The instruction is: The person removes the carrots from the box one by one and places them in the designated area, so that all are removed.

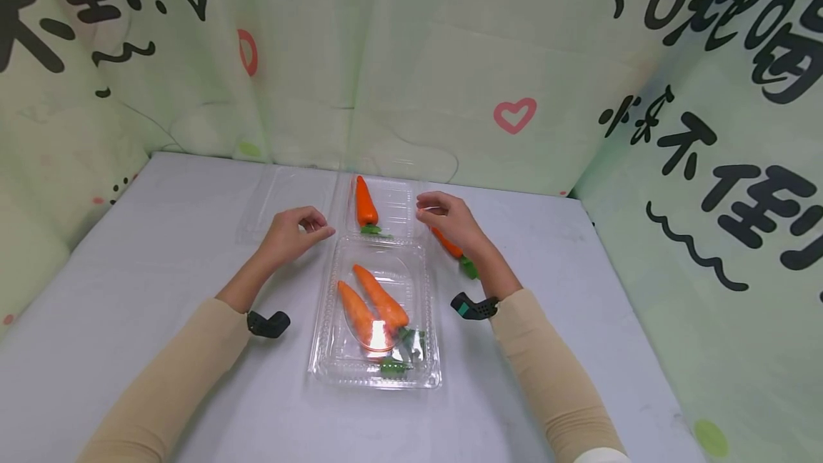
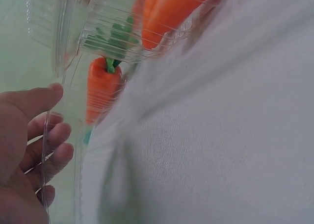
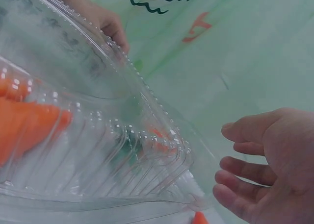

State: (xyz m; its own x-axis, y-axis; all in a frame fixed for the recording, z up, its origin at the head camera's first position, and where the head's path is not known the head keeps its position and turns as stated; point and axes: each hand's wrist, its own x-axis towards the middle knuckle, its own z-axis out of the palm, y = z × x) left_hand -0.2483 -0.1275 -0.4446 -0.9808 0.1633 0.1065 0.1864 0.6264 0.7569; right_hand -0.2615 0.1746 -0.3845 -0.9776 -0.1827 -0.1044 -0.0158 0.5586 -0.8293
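A clear plastic clamshell box [image 1: 324, 349] lies in the middle of the table with its lid down over two orange carrots [image 1: 383, 297]. Behind it, a second clear box [image 1: 400, 207] has its lid folded out to the left, and one carrot [image 1: 364, 202] is inside. Left of these boxes hovers my left hand [image 1: 292, 238], fingers loosely bent, thumb apart from them, holding nothing. On the other side my right hand [image 1: 450, 218] is raised near the rear box's right edge, also without anything in its grasp. Another carrot [image 1: 448, 243] lies partly hidden beneath that hand.
A white cloth covers the table [image 1: 193, 234]. Green printed curtains [image 1: 411, 56] hang behind it and at both sides, close to the table's back edge. The rear box's transparent lid [image 1: 283, 195] lies on the back left part of the table.
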